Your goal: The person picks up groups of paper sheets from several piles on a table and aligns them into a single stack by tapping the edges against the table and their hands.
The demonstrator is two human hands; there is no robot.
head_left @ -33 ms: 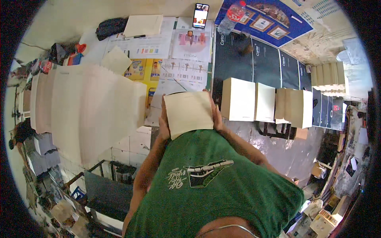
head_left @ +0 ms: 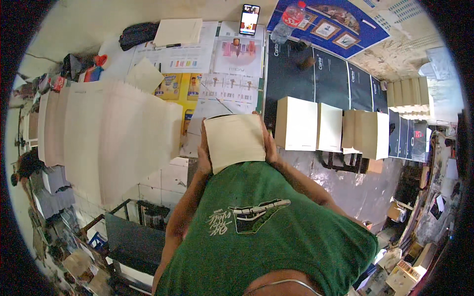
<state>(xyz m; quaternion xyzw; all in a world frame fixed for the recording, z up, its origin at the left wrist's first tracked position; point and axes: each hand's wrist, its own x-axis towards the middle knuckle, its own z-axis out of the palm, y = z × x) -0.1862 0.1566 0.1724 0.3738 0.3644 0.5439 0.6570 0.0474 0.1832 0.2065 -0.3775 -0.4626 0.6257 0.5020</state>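
Paper stack [head_left: 234,143] sits clamped between your fingers: left hand [head_left: 203,157] grips its left edge, right hand [head_left: 269,147] its right edge. You hold it against your green shirt [head_left: 266,227], long axis pointing away from you, above the tabletop [head_left: 291,74], between fanned sheets [head_left: 113,138] and upright bundles [head_left: 296,123].

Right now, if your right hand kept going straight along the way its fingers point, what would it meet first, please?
The right hand, gripping the paper stack, points up the table. Probably the dark sheets come first, with the white block just to its right; depth is unclear.
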